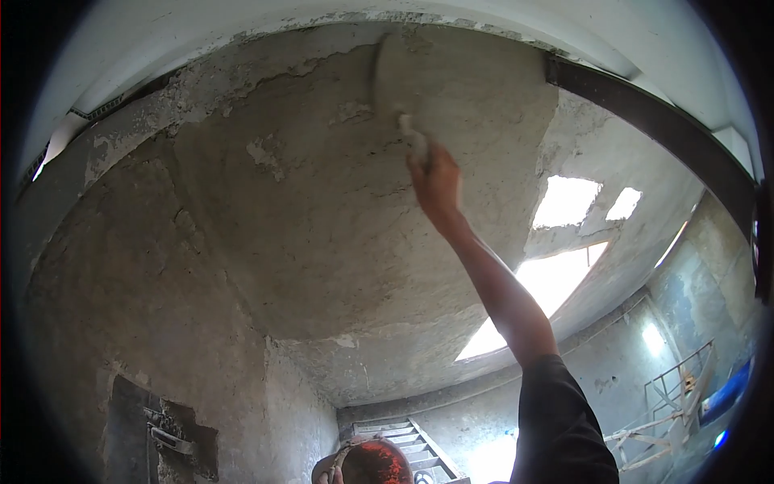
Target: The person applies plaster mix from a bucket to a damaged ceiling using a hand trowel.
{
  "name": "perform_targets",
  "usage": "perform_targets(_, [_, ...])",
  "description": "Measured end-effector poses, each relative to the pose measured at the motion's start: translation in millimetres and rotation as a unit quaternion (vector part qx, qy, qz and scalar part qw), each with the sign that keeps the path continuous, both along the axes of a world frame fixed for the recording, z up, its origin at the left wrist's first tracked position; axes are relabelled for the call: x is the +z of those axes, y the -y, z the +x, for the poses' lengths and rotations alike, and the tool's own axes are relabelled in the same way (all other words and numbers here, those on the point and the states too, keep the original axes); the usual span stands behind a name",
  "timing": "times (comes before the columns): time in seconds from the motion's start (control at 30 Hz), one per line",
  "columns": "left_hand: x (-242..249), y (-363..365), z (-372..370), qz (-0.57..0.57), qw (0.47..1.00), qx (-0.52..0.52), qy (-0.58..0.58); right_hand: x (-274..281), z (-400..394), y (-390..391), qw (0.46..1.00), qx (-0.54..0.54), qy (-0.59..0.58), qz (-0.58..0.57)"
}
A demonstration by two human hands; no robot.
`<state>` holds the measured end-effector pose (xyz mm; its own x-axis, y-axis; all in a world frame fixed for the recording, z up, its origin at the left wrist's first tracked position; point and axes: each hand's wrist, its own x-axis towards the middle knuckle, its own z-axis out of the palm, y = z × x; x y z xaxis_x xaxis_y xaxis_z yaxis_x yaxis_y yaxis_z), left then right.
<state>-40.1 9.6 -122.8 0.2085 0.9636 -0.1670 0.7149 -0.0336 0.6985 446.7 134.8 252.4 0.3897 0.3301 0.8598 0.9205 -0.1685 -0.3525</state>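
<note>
My right hand [438, 179] is raised high, its fingers wrapped round the handle of a trowel [397, 81]. The blade is smeared by motion and overlaps the upper part of the grey plastered wall [322, 210], just below its top edge. Around it the plaster looks darker and mostly smooth, with rough patches and ragged borders to the left. My left hand is out of view.
Low in the middle is a round, red-stained object [375, 461], partly cut off, with a ladder [415, 444] behind it. A recess with a metal fitting [171, 440] sits lower left. Bright openings [567, 202] pierce the wall at right, under a dark beam [645, 105]. A metal frame [669, 403] stands lower right.
</note>
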Motion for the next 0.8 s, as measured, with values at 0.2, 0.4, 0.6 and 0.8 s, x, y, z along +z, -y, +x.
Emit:
perform_targets(0.2, [-0.3, -1.1, -5.4, 0.005, 1.0, -0.005, 0.004, -0.6, 74.1, 48.4, 0.961, -0.14, -0.143, 0.191])
perform_targets(0.4, [-4.1, -3.0, -12.1, 0.009, 1.0, -0.011, -0.007, 33.9, 94.3, 69.1, 0.962, -0.178, -0.129, 0.163])
perform_targets(0.6, [-6.2, -7.1, -18.1, 0.01, 1.0, -0.019, -0.016, 5.8, 49.5, 7.4, 0.985, -0.114, -0.068, 0.114])
perform_targets(0.8, [15.6, -13.1, -18.1, -0.035, 0.999, 0.015, -0.009, -12.1, -22.0, -55.2, 0.998, -0.043, 0.038, 0.018])
